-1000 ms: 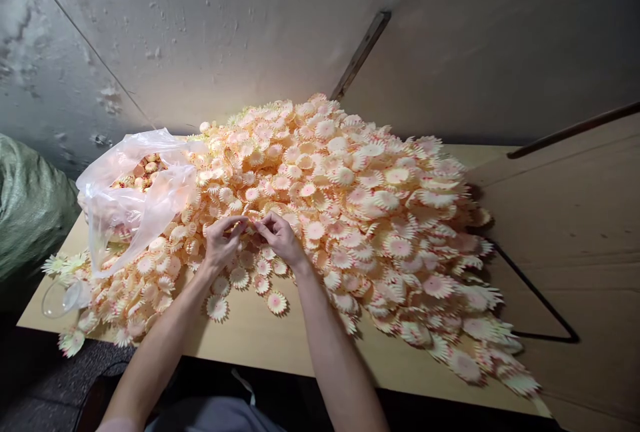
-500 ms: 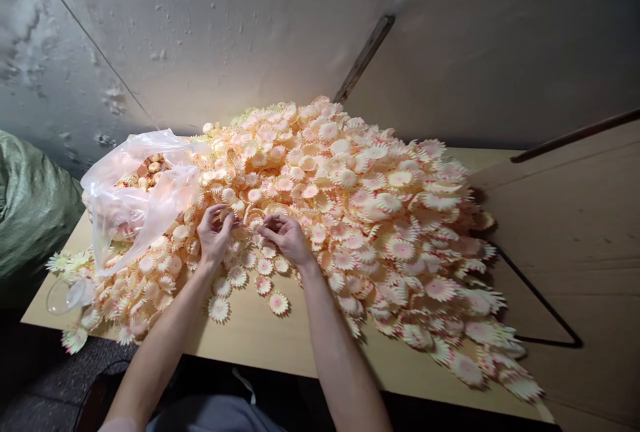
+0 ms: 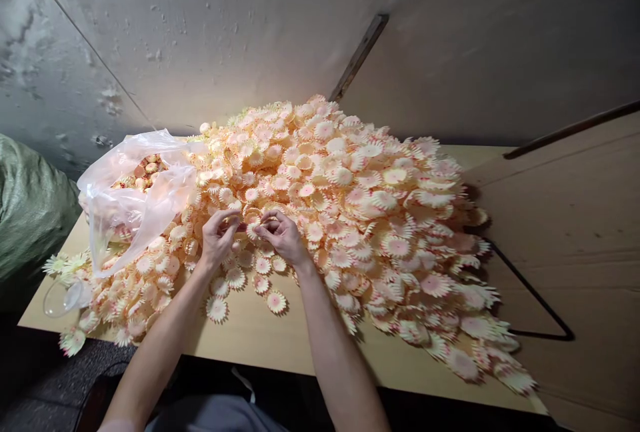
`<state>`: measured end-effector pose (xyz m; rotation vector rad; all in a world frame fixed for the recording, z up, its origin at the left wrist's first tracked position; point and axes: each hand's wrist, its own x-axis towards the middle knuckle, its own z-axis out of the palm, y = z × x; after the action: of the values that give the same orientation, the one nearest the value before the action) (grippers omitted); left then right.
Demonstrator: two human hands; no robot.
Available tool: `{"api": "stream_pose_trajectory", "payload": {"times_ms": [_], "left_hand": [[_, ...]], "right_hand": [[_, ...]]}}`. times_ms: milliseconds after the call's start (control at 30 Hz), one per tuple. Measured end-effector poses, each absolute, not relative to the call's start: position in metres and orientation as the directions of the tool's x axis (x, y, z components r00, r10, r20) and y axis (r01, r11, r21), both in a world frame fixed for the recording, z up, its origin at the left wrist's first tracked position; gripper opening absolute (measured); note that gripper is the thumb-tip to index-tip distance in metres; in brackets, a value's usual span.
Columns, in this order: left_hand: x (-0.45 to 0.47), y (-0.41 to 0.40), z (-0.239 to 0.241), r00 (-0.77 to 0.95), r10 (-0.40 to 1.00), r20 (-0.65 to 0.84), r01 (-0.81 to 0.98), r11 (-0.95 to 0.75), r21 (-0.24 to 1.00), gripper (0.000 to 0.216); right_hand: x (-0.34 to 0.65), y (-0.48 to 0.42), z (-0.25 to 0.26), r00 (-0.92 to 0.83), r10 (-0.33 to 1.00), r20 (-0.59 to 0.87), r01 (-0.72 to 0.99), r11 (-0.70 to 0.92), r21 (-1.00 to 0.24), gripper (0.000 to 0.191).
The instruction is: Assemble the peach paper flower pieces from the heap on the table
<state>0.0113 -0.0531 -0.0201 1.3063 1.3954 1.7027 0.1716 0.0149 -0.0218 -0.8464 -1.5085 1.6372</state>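
Observation:
My left hand (image 3: 219, 237) and my right hand (image 3: 284, 239) are close together at the front of a large heap of artificial flower heads (image 3: 345, 175), cream with pink centres and notched edges. The fingers of both are curled into a pinch. At my right fingertips is a single pale flower head (image 3: 253, 228), held between the hands. Something small and reddish shows at my left fingertips, too small to make out. Several loose flower heads (image 3: 276, 301) lie on the table just below my hands.
On the left, a clear plastic bag (image 3: 117, 172) holds small round pieces (image 3: 149, 171). A clear round cup or lid (image 3: 63, 297) lies near the table (image 3: 260, 345) edge. Beyond stand a green sack (image 3: 33, 212) and, at right, cardboard (image 3: 570, 239) with a black metal bar (image 3: 535, 292).
My hands have drawn slightly closer together, and the right fingers have closed in on the flower head between them. The whole view has shifted a little.

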Motion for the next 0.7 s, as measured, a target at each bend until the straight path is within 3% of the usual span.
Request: {"api": "stream_pose_trajectory", "payload": {"times_ms": [100,267,700], "left_hand": [[0.0110,-0.0535,-0.0215,-0.314,0.878,0.360,0.252,-0.288,0.924,0.034],[0.0112,-0.0530,-0.0239,-0.279,0.899,0.336,0.196,-0.289,0.937,0.044],[0.0096,-0.0512,-0.0237,-0.321,0.860,0.397,0.303,-0.304,0.903,0.034]], "right_hand": [[0.1717,0.0145,-0.0216,-0.518,0.855,0.011,-0.080,-0.035,-0.996,0.042],[0.1720,0.0144,-0.0220,-0.527,0.850,0.007,-0.089,-0.047,-0.995,0.039],[0.1695,0.0136,-0.0215,-0.514,0.856,0.056,-0.074,0.020,-0.997,0.039]]}}
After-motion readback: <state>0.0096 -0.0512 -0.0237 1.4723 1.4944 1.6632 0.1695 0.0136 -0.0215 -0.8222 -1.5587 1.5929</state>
